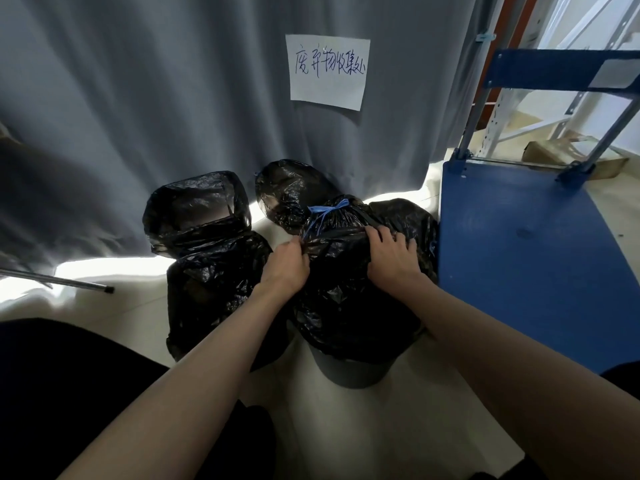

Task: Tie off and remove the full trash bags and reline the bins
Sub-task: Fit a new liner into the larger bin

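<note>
The full trash bag (349,289) sits in a grey bin (353,370) on the floor, just beside the near left corner of a blue cart (519,244); its neck is already cinched by a blue drawstring (323,211). The thin black film looks soft, crinkly and slippery, easy to tear if dragged over the rim, and the bulging load seems bulky rather than heavy. The left hand (285,265) pinches gathered film below the knot; the right hand (391,259) grips the bag's shoulder with curled fingers. The knotted neck is probably the safest hold. Another lined bin (204,237) and a tied bag (291,188) stand against the curtain (138,98).
</note>
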